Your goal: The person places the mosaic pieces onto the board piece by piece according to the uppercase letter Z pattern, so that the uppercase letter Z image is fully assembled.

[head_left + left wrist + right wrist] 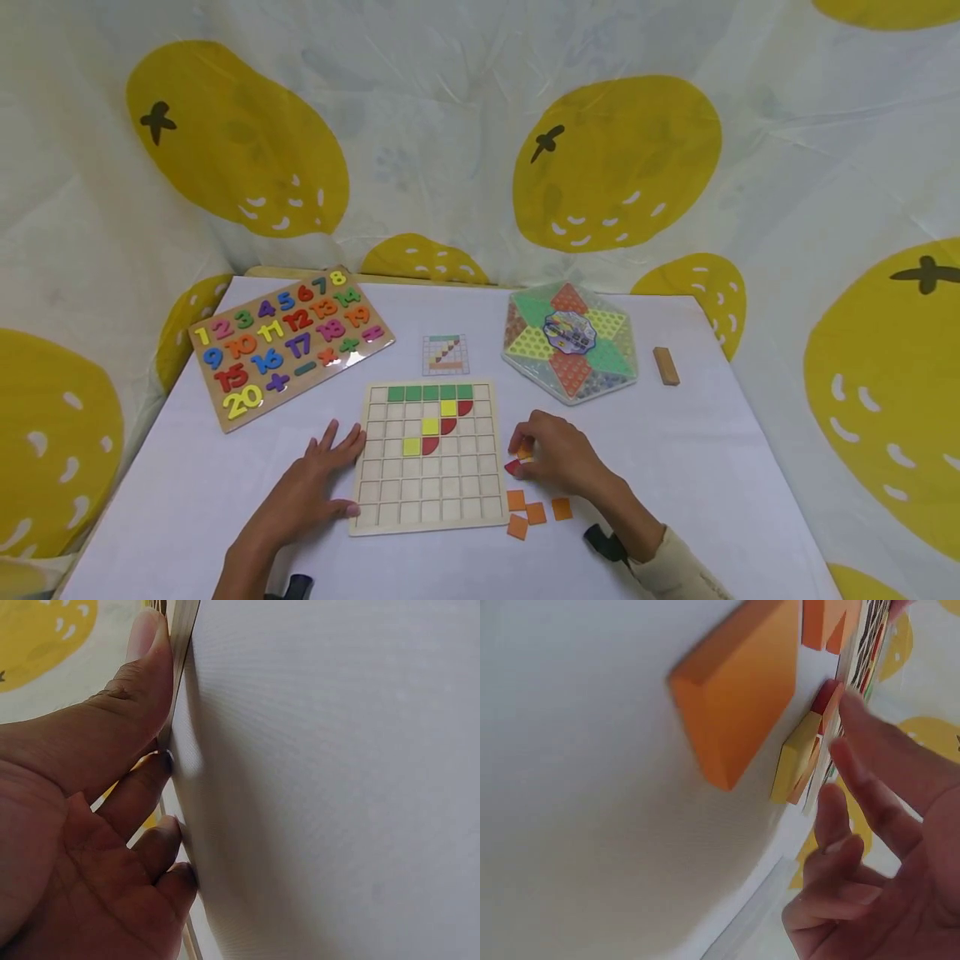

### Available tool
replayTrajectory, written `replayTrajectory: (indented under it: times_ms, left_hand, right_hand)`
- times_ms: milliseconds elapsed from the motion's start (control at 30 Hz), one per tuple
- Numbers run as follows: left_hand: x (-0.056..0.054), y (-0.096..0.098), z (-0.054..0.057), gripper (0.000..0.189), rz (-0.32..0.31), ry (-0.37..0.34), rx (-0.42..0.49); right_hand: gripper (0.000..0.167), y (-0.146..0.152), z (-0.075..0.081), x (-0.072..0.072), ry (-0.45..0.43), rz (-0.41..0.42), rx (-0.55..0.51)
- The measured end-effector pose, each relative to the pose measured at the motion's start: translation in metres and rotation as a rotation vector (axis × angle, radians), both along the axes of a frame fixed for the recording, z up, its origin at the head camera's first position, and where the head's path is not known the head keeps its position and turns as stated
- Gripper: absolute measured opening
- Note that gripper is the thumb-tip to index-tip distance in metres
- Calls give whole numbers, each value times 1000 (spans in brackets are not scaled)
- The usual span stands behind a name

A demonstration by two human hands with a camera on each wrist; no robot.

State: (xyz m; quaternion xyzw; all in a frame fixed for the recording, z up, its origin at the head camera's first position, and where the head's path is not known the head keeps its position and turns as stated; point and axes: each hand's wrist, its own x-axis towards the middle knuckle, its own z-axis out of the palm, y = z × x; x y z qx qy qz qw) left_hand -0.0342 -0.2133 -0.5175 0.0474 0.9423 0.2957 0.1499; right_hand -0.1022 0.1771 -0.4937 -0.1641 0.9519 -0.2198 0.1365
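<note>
My left hand (311, 479) rests spread along the left edge of a pale wooden grid board (412, 500), thumb and fingertips against it; the left wrist view shows those fingers at the board's side. Green squares (431, 392), yellow squares (430, 427) and red quarter-round tiles (447, 427) lie in its upper cells. Beside its right edge, my right hand (558, 454) reaches down with thumb and forefinger apart, the thumb touching a loose red tile (512, 468). Beneath that hand is an orange tile (524, 451). The right wrist view shows a yellow-topped tile (799, 761) near the fingertips.
Several orange square tiles (535, 512) lie right of the board's lower corner. Behind the board is a small pattern card (446, 355). A number puzzle (288, 346) sits back left, a hexagonal Chinese checkers set (570, 343) back right, and a wooden block (666, 367) far right.
</note>
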Motion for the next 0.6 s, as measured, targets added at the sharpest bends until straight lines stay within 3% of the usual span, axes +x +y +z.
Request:
replayTrajectory:
  times_ms: [233, 433, 600]
  left_hand:
    - [0, 0, -1, 109, 3, -13, 0]
    - [0, -1, -2, 109, 6, -8, 5]
    - [0, -1, -1, 107, -1, -5, 12]
  right_hand:
    - [27, -4, -1, 1, -40, 56, 25]
    - [28, -1, -5, -1, -64, 116, -48]
    - [24, -7, -1, -4, -16, 171, -135]
